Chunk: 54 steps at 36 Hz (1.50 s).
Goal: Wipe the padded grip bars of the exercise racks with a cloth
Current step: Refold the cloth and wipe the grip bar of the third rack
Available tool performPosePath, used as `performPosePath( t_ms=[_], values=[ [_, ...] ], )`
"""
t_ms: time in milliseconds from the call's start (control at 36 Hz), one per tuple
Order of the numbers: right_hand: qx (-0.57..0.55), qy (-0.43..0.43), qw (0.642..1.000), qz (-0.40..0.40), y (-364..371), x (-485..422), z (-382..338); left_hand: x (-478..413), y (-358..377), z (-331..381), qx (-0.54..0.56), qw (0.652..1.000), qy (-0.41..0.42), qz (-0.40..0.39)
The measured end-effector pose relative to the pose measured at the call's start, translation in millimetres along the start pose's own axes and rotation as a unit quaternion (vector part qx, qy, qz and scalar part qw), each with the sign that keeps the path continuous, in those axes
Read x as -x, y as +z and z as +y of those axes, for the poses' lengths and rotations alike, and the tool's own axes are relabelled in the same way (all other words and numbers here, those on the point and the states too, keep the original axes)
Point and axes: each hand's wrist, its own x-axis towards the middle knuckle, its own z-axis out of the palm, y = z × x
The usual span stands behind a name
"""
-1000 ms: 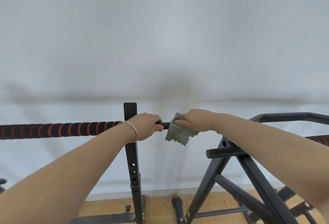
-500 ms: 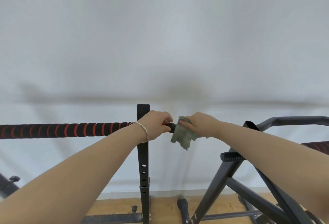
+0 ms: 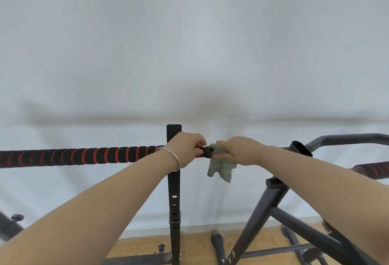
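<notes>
Left hand curled round the end of the black, red-striped foam-padded bar; right hand wraps the limp grey-green cloth over the bar's tip; foam probably soft, grippy, so pinch cloth fully round it.

- The padded grip bar is matt black foam, spongy-looking, wound with red stripes.
- The cloth is soft grey-green fabric with a fuzzy nap.
- The upright post is smooth black painted metal.
- The rack frame is dark metal tubing with a faint sheen.
- Its short peg has a ribbed black sleeve, rubber or plastic.
- The bracelet is shiny silver metal.
- The floor is smooth warm wood.
</notes>
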Motion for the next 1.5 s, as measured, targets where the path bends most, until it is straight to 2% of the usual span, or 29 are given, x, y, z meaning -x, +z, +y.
performPosePath(
  t_ms=[83, 278, 361, 444, 500, 694, 833, 1000, 1111, 1250, 1389, 1444, 1500],
  values=[
    [-0.038, 0.003, 0.999, 0.009, 0, 0, -2, 1, 2, -2, 0.019, 1.0, -0.004, 0.004],
    [-0.09, 0.05, 0.991, 0.084, -6, 2, -6, 5, 3, -5, 0.102, 0.994, -0.02, 0.041],
    [-0.146, 0.085, 0.974, 0.153, -12, 6, -3, 7, 3, -6, 0.1, 0.994, -0.016, 0.047],
    [-0.235, 0.107, 0.947, 0.191, -20, 7, -7, 6, 2, -2, 0.089, 0.995, -0.025, 0.045],
    [-0.255, 0.106, 0.938, 0.21, -28, 7, -14, 6, 0, 2, 0.08, 0.995, -0.034, 0.055],
    [-0.329, 0.088, 0.902, 0.266, -47, 10, -40, 1, -2, 13, 0.157, 0.983, -0.055, 0.076],
    [-0.413, 0.092, 0.87, 0.253, -57, 24, -40, 2, -9, 12, 0.279, 0.95, -0.103, 0.092],
    [-0.481, 0.09, 0.858, 0.154, -59, 40, -40, 4, -19, 9, 0.386, 0.911, -0.117, 0.092],
    [-0.516, 0.097, 0.841, 0.127, -55, 45, -43, 8, -28, 3, 0.372, 0.913, -0.115, 0.124],
    [-0.508, 0.11, 0.849, 0.097, -52, 51, -52, 11, -42, -5, 0.289, 0.936, -0.09, 0.179],
    [-0.45, 0.125, 0.87, 0.156, -44, 52, -71, 12, -57, -9, 0.212, 0.954, -0.078, 0.196],
    [-0.442, 0.123, 0.868, 0.188, -36, 51, -80, 12, -63, -9, 0.181, 0.962, -0.058, 0.196],
    [-0.458, 0.132, 0.859, 0.186, -26, 52, -90, 13, -69, -8, 0.153, 0.969, -0.031, 0.194]
  ],
)
